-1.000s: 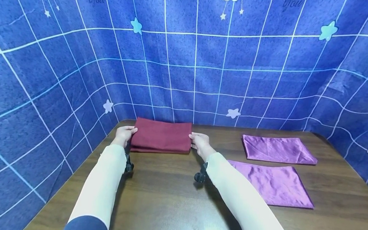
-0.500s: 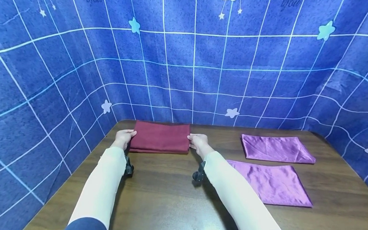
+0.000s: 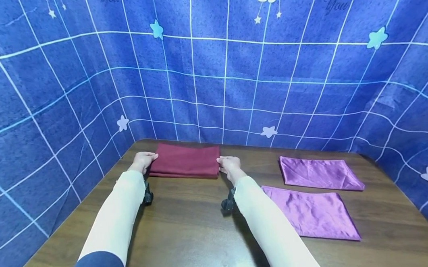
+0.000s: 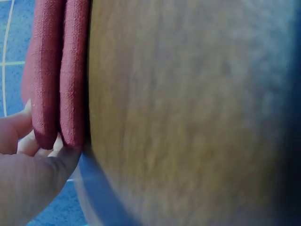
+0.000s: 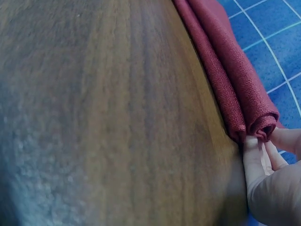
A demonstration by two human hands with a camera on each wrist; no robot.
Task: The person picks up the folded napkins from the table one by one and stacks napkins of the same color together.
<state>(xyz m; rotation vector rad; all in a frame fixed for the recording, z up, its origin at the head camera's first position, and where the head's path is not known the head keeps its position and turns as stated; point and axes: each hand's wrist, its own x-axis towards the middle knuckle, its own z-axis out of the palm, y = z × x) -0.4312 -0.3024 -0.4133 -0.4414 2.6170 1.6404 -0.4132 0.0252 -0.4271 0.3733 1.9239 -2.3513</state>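
Note:
A folded dark red cloth (image 3: 184, 161) lies near the table's far edge, left of the middle. My left hand (image 3: 142, 160) pinches its left end, and my right hand (image 3: 231, 167) pinches the right end. Up close in the left wrist view, the cloth (image 4: 73, 70) shows two thick rounded folds, with the left hand (image 4: 35, 174) at their end and some fingers tucked behind. From the right wrist, the folds of the cloth (image 5: 230, 70) meet the right hand (image 5: 277, 188), whose thumb and fingers lie around the end.
Two folded shiny purple cloths lie on the right: a darker one (image 3: 321, 173) farther back and a lighter one (image 3: 316, 215) nearer, partly behind the right sleeve (image 3: 265, 219). A blue curtain (image 3: 210, 69) with grid lines rises behind the wooden table (image 3: 190, 227).
Both hands have lowered the far edge of the red cloth, so it lies flatter on the table. The purple cloths have stayed in place.

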